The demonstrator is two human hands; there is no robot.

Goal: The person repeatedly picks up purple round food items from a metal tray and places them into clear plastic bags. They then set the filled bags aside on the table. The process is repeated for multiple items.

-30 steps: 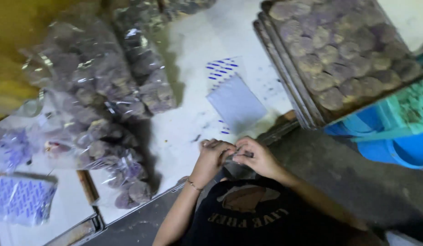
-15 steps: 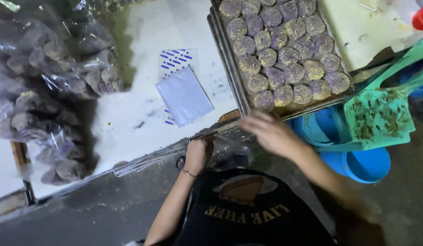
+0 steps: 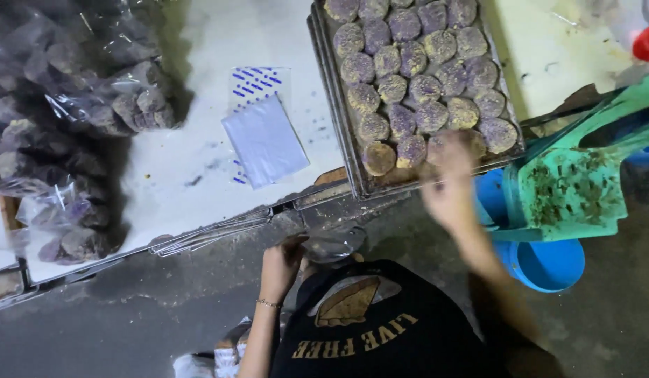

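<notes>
My left hand (image 3: 282, 260) holds a clear plastic bag (image 3: 331, 244) open just below the table edge, in front of my black shirt. My right hand (image 3: 452, 180) is blurred and stretched out over the near edge of a metal tray (image 3: 333, 98); whether it grips anything cannot be told. The tray is full of round purple and yellowish cookies (image 3: 415, 70), and my right fingers are over the nearest ones. A small stack of flat clear bags (image 3: 265, 140) with blue print lies on the white table to the left of the tray.
Several filled bags of cookies (image 3: 65, 133) are heaped at the left of the white table (image 3: 191, 175). A green stool (image 3: 576, 189) and a blue bucket (image 3: 541, 262) stand at the right. Flat trays (image 3: 212, 231) line the table's near edge.
My right hand left the bag at my chest and reached up right to the tray. The left hand kept hold of the bag. The view shifted right, bringing the tray toward centre.
</notes>
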